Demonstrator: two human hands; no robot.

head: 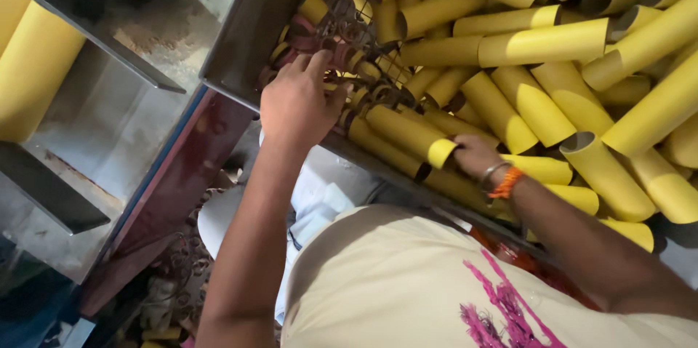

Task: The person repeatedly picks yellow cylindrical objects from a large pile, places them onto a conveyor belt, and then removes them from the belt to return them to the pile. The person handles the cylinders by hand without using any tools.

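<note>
A metal bin [254, 35] holds a heap of yellow cardboard tubes [552, 42]. My left hand [298, 104] rests palm-down on the bin's near edge, fingers spread over short tube ends and a wire mesh [349, 13]. My right hand [472, 155], with an orange band and metal bangles on the wrist, reaches into the bin and is closed around one yellow tube [407, 133] that lies pointing toward me. My cream shirt fills the bottom of the view.
A grey metal frame [109, 50] and a large yellow roll [29, 64] are at the left. A dark red beam [182, 173] slopes under the bin. White cloth [320, 202] and wire scraps [182, 261] lie below.
</note>
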